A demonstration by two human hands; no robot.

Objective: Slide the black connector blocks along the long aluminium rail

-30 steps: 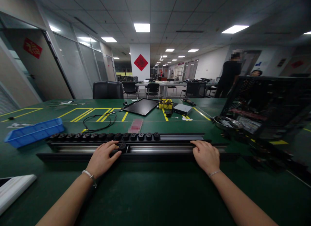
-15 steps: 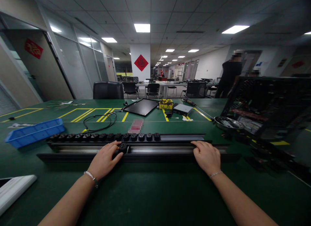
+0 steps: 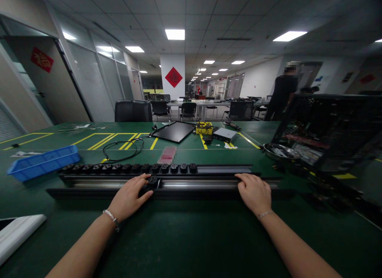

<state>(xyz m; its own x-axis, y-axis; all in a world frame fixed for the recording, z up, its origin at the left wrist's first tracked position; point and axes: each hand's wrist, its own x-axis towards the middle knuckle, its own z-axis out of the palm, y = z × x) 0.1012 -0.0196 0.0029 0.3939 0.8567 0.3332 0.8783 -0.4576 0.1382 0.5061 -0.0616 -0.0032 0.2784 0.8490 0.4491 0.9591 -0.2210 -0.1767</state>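
Two long black power-track rails lie across the green table in front of me. The near track point(image 3: 197, 185) has a silvery channel and a single black socket module point(image 3: 153, 182) in it. My left hand point(image 3: 129, 193) grips that module from its left side, with the thumb in front and fingers behind. Farther right, my right hand point(image 3: 255, 192) is curled over the same track, its fingers on the back edge and its thumb hidden. Behind, the far track point(image 3: 223, 169) carries a row of several round-faced black socket modules point(image 3: 145, 168), with bare channel at its right end.
A blue bin point(image 3: 44, 161) stands left, near a looped black cable point(image 3: 123, 150). Beyond are a flat black panel point(image 3: 173, 131), a yellow box point(image 3: 204, 128) and a grey box point(image 3: 225, 134). At right are a metal bowl point(image 3: 279, 151) and an open computer case point(image 3: 325, 130). A person point(image 3: 283, 91) stands behind.
My left hand and the socket module have shifted slightly right along the near track. My right hand stays in about the same place.
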